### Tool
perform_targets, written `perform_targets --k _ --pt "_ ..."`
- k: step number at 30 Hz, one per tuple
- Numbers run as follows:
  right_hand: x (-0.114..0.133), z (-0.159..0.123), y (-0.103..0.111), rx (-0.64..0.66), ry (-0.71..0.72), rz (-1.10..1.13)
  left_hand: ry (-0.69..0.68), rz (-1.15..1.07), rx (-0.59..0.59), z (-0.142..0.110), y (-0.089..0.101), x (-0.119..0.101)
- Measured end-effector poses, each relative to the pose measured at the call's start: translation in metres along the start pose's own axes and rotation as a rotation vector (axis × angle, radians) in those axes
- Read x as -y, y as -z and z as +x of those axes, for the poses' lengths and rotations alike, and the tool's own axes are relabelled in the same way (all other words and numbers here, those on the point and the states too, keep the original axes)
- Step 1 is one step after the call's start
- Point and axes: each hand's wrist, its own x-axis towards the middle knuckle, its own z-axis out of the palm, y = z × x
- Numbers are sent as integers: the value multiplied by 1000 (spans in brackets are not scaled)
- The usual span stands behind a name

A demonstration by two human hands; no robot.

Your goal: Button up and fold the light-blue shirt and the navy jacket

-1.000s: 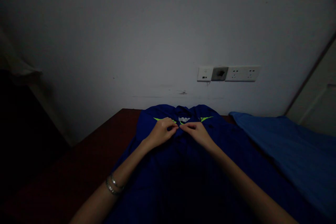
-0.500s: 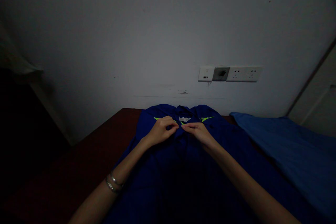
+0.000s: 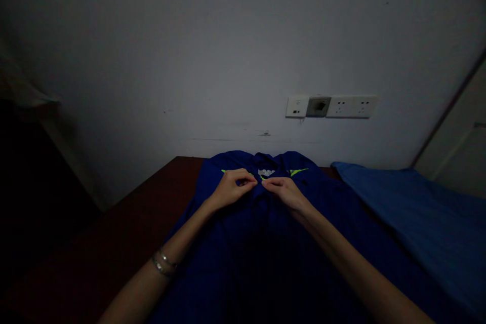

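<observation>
A dark blue shirt (image 3: 266, 248) with bright green collar trim and a white neck label (image 3: 266, 172) lies spread on a dark red-brown table (image 3: 125, 233). My left hand (image 3: 230, 189) pinches the cloth just below the collar, fingers closed on it. My right hand (image 3: 285, 190) pinches the same spot from the other side, its fingertips almost touching those of the left. Two thin bracelets (image 3: 164, 265) circle my left wrist.
A lighter blue cloth (image 3: 413, 207) lies to the right of the shirt. The white wall behind carries a strip of sockets and a switch (image 3: 329, 107). The room is dim, and the left side falls into dark shadow.
Both hands stay at the collar with only slight finger movement. The shirt has not shifted.
</observation>
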Motion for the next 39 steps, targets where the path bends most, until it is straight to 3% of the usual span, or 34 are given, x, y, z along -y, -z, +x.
perform_targets --k 8,13,20,24,30,39 --pt "-3 3 3 -26 70 -122 17 -50 6 1 2 1" --pt "-2 0 2 -36 238 -242 25 -40 28 2 3 1" --pt "0 -6 -4 -122 359 -420 -187 327 113 0 1 -4" --pt "-2 -7 -5 -168 454 -571 -196 512 151 -1 -2 -10" --pt "-3 -13 -7 -202 577 -866 -148 565 177 -3 -3 -12" --pt "-2 -13 -6 -160 614 -882 -131 568 142 -4 -6 -11"
